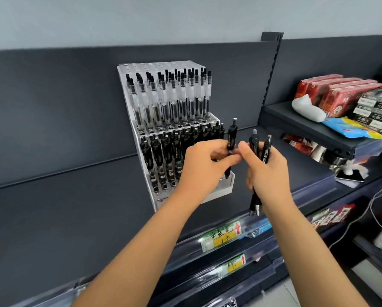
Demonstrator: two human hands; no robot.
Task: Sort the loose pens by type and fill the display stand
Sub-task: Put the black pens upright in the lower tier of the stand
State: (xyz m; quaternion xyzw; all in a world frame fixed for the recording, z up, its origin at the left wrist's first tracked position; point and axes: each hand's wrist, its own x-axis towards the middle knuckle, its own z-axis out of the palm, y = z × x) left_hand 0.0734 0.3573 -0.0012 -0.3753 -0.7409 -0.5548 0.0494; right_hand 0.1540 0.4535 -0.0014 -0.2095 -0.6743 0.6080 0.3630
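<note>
A white tiered display stand (221, 189) sits on the dark shelf. Its upper tier holds several clear pens (170, 100) with black caps; its lower tier holds several black pens (163, 162). My left hand (203, 169) pinches one black pen (231, 136) upright in front of the stand's right side, hiding part of the lower tier. My right hand (267, 171) grips two black pens (259, 151) upright just to the right, its thumb close to the left hand's fingertips.
The dark shelf (75, 207) runs left of the stand. Price labels (221, 237) line its front edge. To the right, a higher shelf carries red boxes (331, 91), dark boxes and a white pouch (307, 108). Lower shelves at right hold small goods and a white cable.
</note>
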